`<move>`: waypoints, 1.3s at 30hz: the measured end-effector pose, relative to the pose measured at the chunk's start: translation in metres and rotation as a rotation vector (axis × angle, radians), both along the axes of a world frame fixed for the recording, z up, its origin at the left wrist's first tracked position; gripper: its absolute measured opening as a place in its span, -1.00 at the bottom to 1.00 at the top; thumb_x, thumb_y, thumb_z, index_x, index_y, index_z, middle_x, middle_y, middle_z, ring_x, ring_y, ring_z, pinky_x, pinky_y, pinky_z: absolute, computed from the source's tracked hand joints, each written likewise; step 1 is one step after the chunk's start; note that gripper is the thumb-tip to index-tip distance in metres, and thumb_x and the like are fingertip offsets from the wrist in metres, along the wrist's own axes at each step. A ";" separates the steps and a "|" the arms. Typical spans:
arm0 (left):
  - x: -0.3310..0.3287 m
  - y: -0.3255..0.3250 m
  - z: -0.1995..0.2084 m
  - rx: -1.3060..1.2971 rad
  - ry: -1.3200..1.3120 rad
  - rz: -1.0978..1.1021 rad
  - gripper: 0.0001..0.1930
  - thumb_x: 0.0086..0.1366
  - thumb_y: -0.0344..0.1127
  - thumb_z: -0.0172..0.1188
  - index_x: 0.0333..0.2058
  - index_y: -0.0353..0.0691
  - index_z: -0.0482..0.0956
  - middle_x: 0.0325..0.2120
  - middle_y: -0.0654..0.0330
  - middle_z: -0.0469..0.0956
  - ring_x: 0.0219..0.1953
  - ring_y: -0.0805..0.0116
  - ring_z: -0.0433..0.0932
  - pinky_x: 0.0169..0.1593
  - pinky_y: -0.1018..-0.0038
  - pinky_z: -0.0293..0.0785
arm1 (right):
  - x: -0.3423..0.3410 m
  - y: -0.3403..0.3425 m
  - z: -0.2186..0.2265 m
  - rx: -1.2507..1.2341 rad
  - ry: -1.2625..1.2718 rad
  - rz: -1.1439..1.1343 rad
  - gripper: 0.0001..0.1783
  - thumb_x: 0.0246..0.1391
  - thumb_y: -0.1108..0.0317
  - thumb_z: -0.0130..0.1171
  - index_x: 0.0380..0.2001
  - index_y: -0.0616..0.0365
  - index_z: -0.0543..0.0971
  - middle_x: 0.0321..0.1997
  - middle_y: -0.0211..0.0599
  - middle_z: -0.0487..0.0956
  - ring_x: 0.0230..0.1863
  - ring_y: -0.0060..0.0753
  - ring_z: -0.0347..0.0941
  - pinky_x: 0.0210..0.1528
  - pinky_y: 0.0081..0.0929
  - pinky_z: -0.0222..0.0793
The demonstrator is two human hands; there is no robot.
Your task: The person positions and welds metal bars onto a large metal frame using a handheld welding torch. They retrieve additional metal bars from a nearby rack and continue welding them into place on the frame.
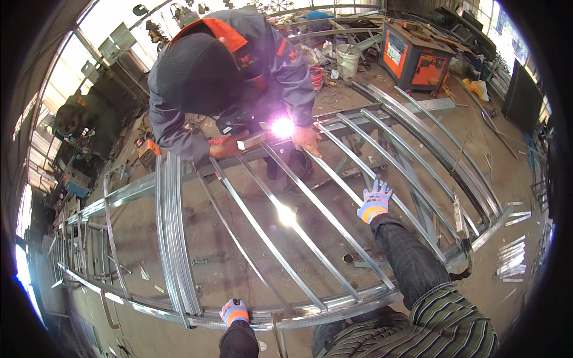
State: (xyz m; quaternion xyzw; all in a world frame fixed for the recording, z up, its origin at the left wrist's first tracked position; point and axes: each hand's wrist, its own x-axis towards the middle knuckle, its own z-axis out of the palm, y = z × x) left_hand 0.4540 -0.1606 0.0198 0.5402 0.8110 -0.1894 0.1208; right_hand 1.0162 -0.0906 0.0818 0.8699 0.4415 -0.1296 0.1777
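A metal frame of long rails and slanting crossbars stretches in front of me. My right hand (375, 201), in a blue and orange work glove, lies on a crossbar (412, 231) with its fingers spread. My left hand (234, 311), gloved alike, is closed over the near rail (277, 322), its fingertips partly hidden. Across the frame a person in a dark cap and grey-blue work jacket (206, 71) bends over the far rail. A bright welding arc (282, 127) glows between that person's bare hands; its glare hides the joint.
Loose metal tubes (174, 238) lie bundled across the frame at left. An orange and black machine (415, 56) stands at the back right, near a white bucket (348, 59). Short metal pieces (511, 258) lie on the floor at right. A holder with a cable (459, 221) hangs at the frame's right end.
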 end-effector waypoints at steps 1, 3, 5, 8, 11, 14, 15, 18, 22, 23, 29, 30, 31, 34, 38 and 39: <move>0.000 0.001 0.000 0.020 -0.003 -0.007 -0.63 0.26 0.04 0.11 -0.21 -0.04 0.75 -0.21 0.09 0.73 -0.06 0.06 0.67 0.07 0.19 0.47 | 0.000 0.000 0.000 -0.004 -0.004 0.001 -0.08 -0.06 -0.13 0.30 0.41 -0.17 0.36 0.62 0.11 -0.13 0.58 0.36 -0.13 0.48 0.38 -0.19; 0.000 0.001 0.001 -0.009 0.010 0.011 -0.64 0.26 0.04 0.11 -0.23 -0.04 0.75 -0.22 0.07 0.73 -0.08 0.04 0.68 0.04 0.18 0.48 | 0.000 0.000 0.001 0.012 0.007 -0.004 -0.08 -0.06 -0.13 0.30 0.41 -0.16 0.36 0.62 0.11 -0.13 0.57 0.36 -0.13 0.48 0.37 -0.18; -0.002 0.000 0.000 -0.010 0.008 0.015 -0.63 0.25 0.04 0.11 -0.22 -0.04 0.75 -0.20 0.08 0.73 -0.06 0.05 0.68 0.05 0.19 0.48 | 0.000 0.000 0.001 0.009 0.008 -0.002 -0.08 -0.06 -0.13 0.30 0.41 -0.15 0.36 0.62 0.11 -0.11 0.57 0.36 -0.12 0.47 0.37 -0.17; -0.004 0.000 -0.004 0.006 -0.004 0.009 -0.63 0.25 0.06 0.12 -0.21 -0.03 0.75 -0.18 0.09 0.73 -0.04 0.07 0.67 0.06 0.19 0.47 | 0.001 0.000 -0.001 0.022 0.009 -0.006 -0.08 -0.07 -0.13 0.31 0.39 -0.14 0.37 0.62 0.11 -0.11 0.57 0.35 -0.12 0.47 0.38 -0.16; -0.007 -0.001 -0.008 0.032 -0.019 -0.006 -0.63 0.25 0.06 0.12 -0.19 -0.02 0.74 -0.18 0.10 0.73 -0.03 0.07 0.66 0.08 0.20 0.46 | 0.001 -0.001 -0.002 0.049 0.001 0.001 -0.10 -0.08 -0.12 0.32 0.37 -0.12 0.41 0.61 0.14 -0.13 0.57 0.36 -0.12 0.46 0.38 -0.15; -0.010 -0.003 -0.010 0.035 0.012 -0.016 -0.63 0.26 0.07 0.12 -0.21 -0.01 0.75 -0.19 0.09 0.73 -0.04 0.07 0.67 0.06 0.20 0.47 | 0.000 -0.002 -0.003 0.058 0.005 0.003 -0.12 -0.09 -0.10 0.32 0.36 -0.14 0.42 0.62 0.16 -0.15 0.56 0.38 -0.12 0.47 0.39 -0.16; -0.010 -0.002 -0.011 0.070 0.006 -0.031 -0.62 0.26 0.07 0.11 -0.24 -0.02 0.76 -0.22 0.08 0.73 -0.07 0.06 0.68 0.03 0.19 0.49 | 0.000 -0.001 -0.003 0.061 0.003 0.003 -0.11 -0.10 -0.10 0.32 0.36 -0.14 0.43 0.62 0.16 -0.16 0.56 0.39 -0.12 0.47 0.39 -0.16; -0.009 -0.001 -0.011 0.001 0.006 -0.013 -0.63 0.27 0.08 0.11 -0.21 -0.02 0.74 -0.20 0.09 0.73 -0.06 0.07 0.67 0.05 0.19 0.47 | 0.001 -0.002 -0.004 0.052 0.006 -0.009 -0.10 -0.12 -0.10 0.33 0.36 -0.15 0.43 0.62 0.16 -0.17 0.56 0.39 -0.12 0.47 0.38 -0.16; -0.007 -0.001 -0.009 -0.005 0.004 -0.016 -0.62 0.27 0.07 0.12 -0.19 -0.03 0.73 -0.20 0.09 0.73 -0.06 0.06 0.67 0.06 0.18 0.47 | 0.001 -0.002 -0.006 0.059 0.001 -0.006 -0.09 -0.12 -0.10 0.33 0.36 -0.15 0.42 0.62 0.16 -0.17 0.56 0.40 -0.12 0.48 0.37 -0.16; -0.007 -0.001 -0.008 0.010 0.000 -0.019 -0.63 0.26 0.07 0.12 -0.20 -0.03 0.73 -0.20 0.08 0.73 -0.06 0.06 0.67 0.05 0.18 0.47 | 0.001 -0.002 -0.006 0.061 -0.013 -0.008 -0.09 -0.12 -0.09 0.33 0.37 -0.15 0.42 0.62 0.16 -0.17 0.56 0.40 -0.12 0.48 0.36 -0.16; -0.006 -0.001 -0.006 0.018 -0.002 -0.011 -0.64 0.25 0.05 0.13 -0.23 -0.06 0.73 -0.21 0.07 0.73 -0.06 0.05 0.67 0.05 0.18 0.47 | 0.000 -0.002 -0.002 0.063 0.013 -0.008 -0.10 -0.11 -0.07 0.32 0.37 -0.14 0.42 0.61 0.16 -0.14 0.56 0.39 -0.12 0.48 0.36 -0.17; -0.006 -0.001 -0.006 0.014 0.000 -0.013 -0.64 0.25 0.05 0.13 -0.23 -0.05 0.73 -0.21 0.07 0.73 -0.07 0.05 0.67 0.05 0.18 0.47 | 0.000 -0.002 -0.001 0.063 0.014 -0.011 -0.11 -0.11 -0.07 0.32 0.37 -0.14 0.42 0.61 0.16 -0.14 0.56 0.39 -0.12 0.49 0.36 -0.17; -0.005 0.000 -0.006 0.007 0.010 -0.015 -0.64 0.25 0.05 0.13 -0.22 -0.05 0.73 -0.21 0.08 0.73 -0.07 0.05 0.67 0.05 0.17 0.47 | 0.000 -0.002 -0.002 0.057 0.017 -0.016 -0.11 -0.11 -0.06 0.32 0.36 -0.14 0.42 0.61 0.16 -0.14 0.56 0.39 -0.12 0.49 0.36 -0.17; -0.003 0.000 -0.005 -0.013 0.020 -0.003 -0.64 0.27 0.05 0.12 -0.22 -0.04 0.73 -0.20 0.10 0.73 -0.05 0.06 0.67 0.07 0.18 0.47 | 0.000 -0.002 -0.006 0.044 0.018 -0.016 -0.10 -0.12 -0.05 0.32 0.37 -0.14 0.42 0.62 0.15 -0.13 0.57 0.38 -0.13 0.49 0.35 -0.18; -0.002 0.000 -0.002 0.021 0.000 0.009 -0.63 0.28 0.08 0.12 -0.20 -0.02 0.74 -0.16 0.12 0.72 -0.02 0.09 0.66 0.09 0.20 0.46 | 0.006 0.000 -0.015 0.046 0.010 -0.010 -0.08 -0.12 -0.07 0.33 0.38 -0.16 0.40 0.62 0.12 -0.13 0.57 0.39 -0.16 0.49 0.35 -0.17; -0.002 0.000 -0.001 0.009 0.001 0.013 -0.62 0.28 0.09 0.12 -0.20 -0.02 0.74 -0.15 0.12 0.72 -0.01 0.10 0.65 0.10 0.21 0.46 | 0.006 0.000 -0.015 0.027 0.007 -0.007 -0.04 -0.14 -0.13 0.34 0.40 -0.18 0.38 0.62 0.11 -0.13 0.58 0.38 -0.18 0.49 0.36 -0.17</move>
